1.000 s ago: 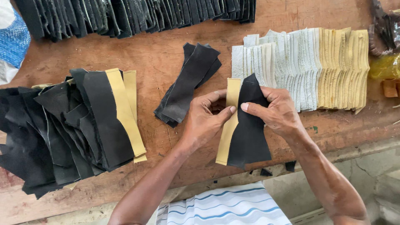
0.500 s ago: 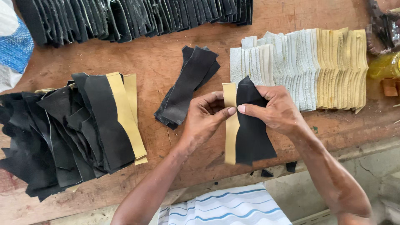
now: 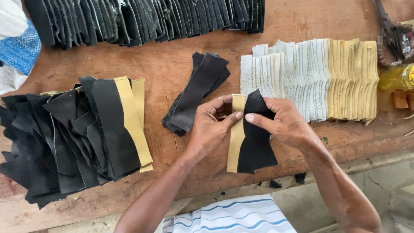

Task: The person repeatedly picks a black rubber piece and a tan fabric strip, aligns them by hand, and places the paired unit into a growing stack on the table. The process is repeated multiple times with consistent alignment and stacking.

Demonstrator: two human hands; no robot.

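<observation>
Wood first: the reddish workbench (image 3: 172,73) is carrying everything, with a long row of black pieces (image 3: 142,17) running along its far edge and a fanned heap of black pieces (image 3: 64,138), tan ones tucked in, toward the near left corner. Over by the right edge you've got the white and tan stack (image 3: 310,77), and a small black pile (image 3: 196,92) is sitting mid-bench.

You're holding a black cut piece (image 3: 256,142) against a tan strip (image 3: 236,138) just above the near edge, so I'd say you're pairing and lining up the two. Left hand (image 3: 211,125) is pinching the tan strip's top, right hand (image 3: 282,121) is clamped on the black piece's top, thumbs nearly meeting. Next move probably calls for matching the edges squarely before pressing.

Hard to tell whether the two are bonded or just overlapped. The junk at the far right corner is cropped, and the yellow thing (image 3: 394,77) there is blurry.
</observation>
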